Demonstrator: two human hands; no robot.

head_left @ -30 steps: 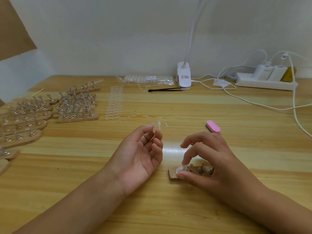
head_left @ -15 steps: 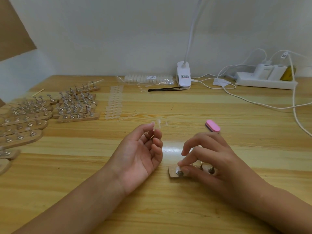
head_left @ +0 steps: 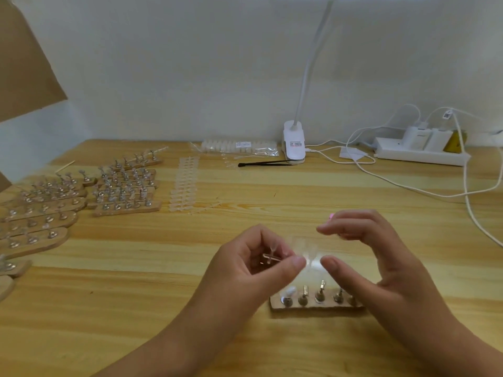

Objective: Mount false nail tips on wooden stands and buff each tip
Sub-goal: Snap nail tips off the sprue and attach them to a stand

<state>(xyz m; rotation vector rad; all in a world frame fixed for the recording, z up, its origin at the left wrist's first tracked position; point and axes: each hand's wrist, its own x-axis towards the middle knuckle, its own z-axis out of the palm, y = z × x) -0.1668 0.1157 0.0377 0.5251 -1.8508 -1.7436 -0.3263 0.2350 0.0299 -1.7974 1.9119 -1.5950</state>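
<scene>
My left hand (head_left: pixel 253 270) pinches a small strip of clear false nail tips (head_left: pixel 303 247) between thumb and fingers, above the table's near middle. My right hand (head_left: pixel 373 257) hovers just right of that strip, thumb and forefinger apart and close to the tips; I cannot tell whether they touch. Below both hands lies a short wooden stand (head_left: pixel 315 304) with several metal holders. Its leftmost holder carries one mounted nail tip (head_left: pixel 290 291). The pink buffer (head_left: pixel 332 215) is almost wholly hidden behind my right fingers.
Many wooden stands with metal holders (head_left: pixel 81 194) fill the left side. Strips of nail tips (head_left: pixel 185 183) lie beside them, a bag of tips (head_left: pixel 239 146) farther back. A clip lamp (head_left: pixel 293 142), black tweezers (head_left: pixel 264 163), power strip (head_left: pixel 419 152) and white cables (head_left: pixel 468 191) occupy the back right.
My right hand has lifted off the wooden stand and risen to the strip of tips. My left hand has turned and closed on the strip, moving right toward the right hand.
</scene>
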